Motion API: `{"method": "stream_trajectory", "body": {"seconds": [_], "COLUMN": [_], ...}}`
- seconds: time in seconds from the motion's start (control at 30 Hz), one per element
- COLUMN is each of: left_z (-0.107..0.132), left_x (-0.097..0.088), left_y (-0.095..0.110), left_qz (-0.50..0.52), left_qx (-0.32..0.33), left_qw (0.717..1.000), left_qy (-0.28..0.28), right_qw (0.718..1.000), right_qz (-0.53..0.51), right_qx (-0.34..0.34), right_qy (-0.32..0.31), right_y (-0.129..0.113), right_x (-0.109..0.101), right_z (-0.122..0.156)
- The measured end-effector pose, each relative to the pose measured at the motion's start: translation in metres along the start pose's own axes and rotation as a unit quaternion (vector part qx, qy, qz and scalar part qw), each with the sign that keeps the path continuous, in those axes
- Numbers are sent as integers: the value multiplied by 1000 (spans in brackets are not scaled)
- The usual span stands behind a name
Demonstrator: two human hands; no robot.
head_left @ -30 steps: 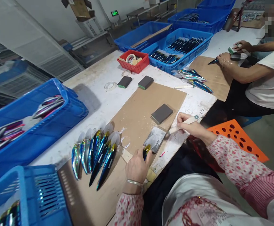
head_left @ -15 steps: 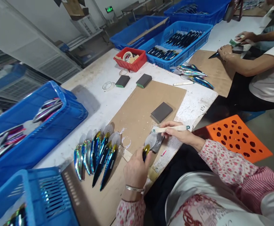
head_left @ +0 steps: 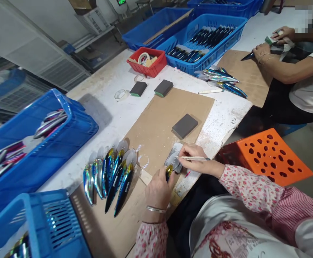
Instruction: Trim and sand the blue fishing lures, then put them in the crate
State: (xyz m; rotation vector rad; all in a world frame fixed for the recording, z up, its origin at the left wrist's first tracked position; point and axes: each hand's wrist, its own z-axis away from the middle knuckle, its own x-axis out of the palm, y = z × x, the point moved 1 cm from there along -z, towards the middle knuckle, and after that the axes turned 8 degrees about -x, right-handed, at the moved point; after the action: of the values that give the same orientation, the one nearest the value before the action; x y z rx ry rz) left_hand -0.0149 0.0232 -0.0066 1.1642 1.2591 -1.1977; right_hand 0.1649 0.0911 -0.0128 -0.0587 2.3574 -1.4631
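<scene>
My left hand [head_left: 159, 190] grips a fishing lure [head_left: 169, 171] with a yellow and dark head, its body mostly hidden in my fingers. The lure's clear round lip [head_left: 174, 162] points away from my palm, over a worn grey block [head_left: 176, 147] by the table edge. In my right hand [head_left: 192, 157] is a slim pale-handled tool [head_left: 199, 158], pinched like a pen. Its tip meets or nearly meets the lip, close to a small wire ring. Several finished-looking blue and silver lures [head_left: 115, 179] lie side by side left of my hands, lips facing away.
A dark sanding block [head_left: 185, 126] rests on the cardboard sheet [head_left: 156, 125]; two more blocks and tape lie beyond. Blue crates [head_left: 83, 125] of lures stand left and at the back, near a red bin [head_left: 148, 70]. A co-worker's hands [head_left: 261, 52] hold a lure at right.
My right hand has moved left and turned the tool, bringing its tip over the lure's lip. The left hand keeps its hold on the lure, and the camera view has shifted slightly.
</scene>
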Motion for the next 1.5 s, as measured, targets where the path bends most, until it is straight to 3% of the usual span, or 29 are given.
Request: {"method": "stream_trajectory", "body": {"seconds": [0.1,0.47,0.63,0.97,1.5], "left_z": [1,3,3,4,5], "left_x": [2,9,10,9,11], "left_y": [1,2,3,5,5], "left_qz": [-8,-22,-32,-32,-35], "left_qx": [7,42,29,28,17], "left_qw": [1000,995,996,996,998], "left_qy": [24,90,79,79,53], "right_qw": [999,997,996,998,997], "right_qz": [-4,9,16,-2,-3], "right_qx": [-43,-55,-76,-40,-51], "right_qy": [-18,-55,-45,-45,-53], "right_y": [4,5,7,5,7], "right_x": [7,7,11,6,8], "right_z": [0,2,5,4,6]}}
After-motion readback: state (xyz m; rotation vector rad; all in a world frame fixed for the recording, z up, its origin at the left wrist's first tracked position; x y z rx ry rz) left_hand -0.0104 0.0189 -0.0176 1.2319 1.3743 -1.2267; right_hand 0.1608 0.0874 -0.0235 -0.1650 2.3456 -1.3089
